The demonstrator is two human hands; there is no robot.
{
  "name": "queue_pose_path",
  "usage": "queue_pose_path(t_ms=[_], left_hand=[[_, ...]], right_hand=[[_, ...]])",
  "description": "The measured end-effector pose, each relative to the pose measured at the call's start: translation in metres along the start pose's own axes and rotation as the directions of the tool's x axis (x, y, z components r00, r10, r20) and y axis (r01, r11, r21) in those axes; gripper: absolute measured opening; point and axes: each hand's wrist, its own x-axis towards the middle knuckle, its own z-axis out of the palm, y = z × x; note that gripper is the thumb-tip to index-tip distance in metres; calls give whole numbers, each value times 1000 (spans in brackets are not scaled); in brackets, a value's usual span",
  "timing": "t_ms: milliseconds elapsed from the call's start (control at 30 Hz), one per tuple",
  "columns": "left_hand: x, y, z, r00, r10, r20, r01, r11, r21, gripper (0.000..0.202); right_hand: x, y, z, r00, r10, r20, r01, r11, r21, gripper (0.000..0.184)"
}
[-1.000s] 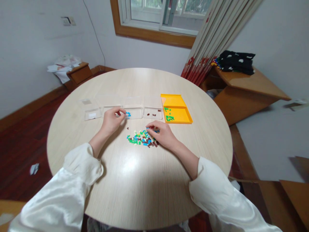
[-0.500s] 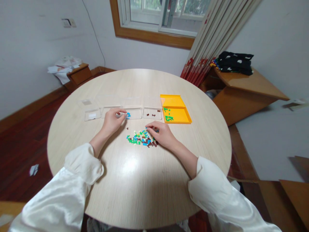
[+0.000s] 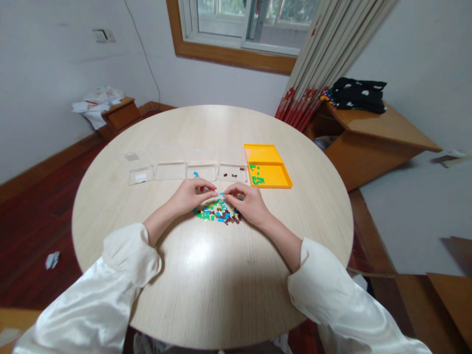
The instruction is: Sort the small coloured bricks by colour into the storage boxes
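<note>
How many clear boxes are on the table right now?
4, in a row behind the pile of pieces: leftmost box with a white label, second box empty-looking, third box with blue pieces, fourth box with brown pieces, next to the yellow tray.

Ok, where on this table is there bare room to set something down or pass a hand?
Bare: the near half of the table, between the sleeves and the pile of small pieces; the far stretch behind the clear boxes and yellow tray; the left edge. Crowded: the middle, where the left hand and right hand meet over the pile.
</note>
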Motion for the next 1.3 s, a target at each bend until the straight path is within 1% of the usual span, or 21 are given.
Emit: queue_pose_path(t_ms=[100, 167, 333, 433, 500, 533, 600, 667, 733, 800, 900, 1067, 1300], left_hand=[[0, 2, 5, 998, 22, 53, -22, 1000, 3, 17], [0, 2, 6, 997, 32, 67, -32, 999, -4, 17], [-2, 3, 8, 998, 40, 55, -39, 999, -18, 14], [-1, 2, 8, 999, 22, 37, -21, 1000, -22, 15], [0, -1, 5, 999, -14, -32, 13, 1000, -24, 16], [1, -4, 2, 995, -42, -93, 40, 999, -21, 16], [4, -10, -5, 966, -98, -238, 100, 995, -5, 16], [6, -16, -12, 925, -124, -360, 147, 988, 37, 15], [8, -23, -18, 892, -98, -440, 160, 981, 107, 13], [9, -28, -20, 876, -47, -480, 152, 971, 183, 11], [10, -34, -20, 877, -3, -481, 142, 957, 252, 10], [12, -44, -19, 894, 12, -447, 144, 938, 315, 13], [12, -47, -19, 899, -19, -437, 182, 924, 335, 16]], right_hand=[[0, 2, 0, 1000, 3, 7, -3, 1000, 21, 5], [0, 3, 1, 1000, -3, 16, 3, 1000, 30, 4], [0, 2, 3, 1000, 0, 25, 0, 1000, 16, 6], [0, 2, 3, 1000, 1, 24, -1, 1000, 0, 9], [2, 4, 2, 1000, -14, 19, 14, 999, -36, 7], [2, 5, 1, 999, -27, 21, 28, 998, -63, 7], [4, 8, -1, 997, -57, 44, 62, 990, -124, 9], [4, 9, -2, 993, -76, 89, 91, 980, -177, 11], [4, 9, -3, 985, -88, 148, 117, 972, -205, 11], [3, 8, -3, 975, -98, 198, 141, 966, -217, 11], [2, 7, -2, 965, -104, 239, 161, 959, -233, 11], [2, 9, -1, 960, -94, 265, 162, 955, -248, 12], [1, 8, 0, 957, -84, 276, 156, 956, -249, 11]])
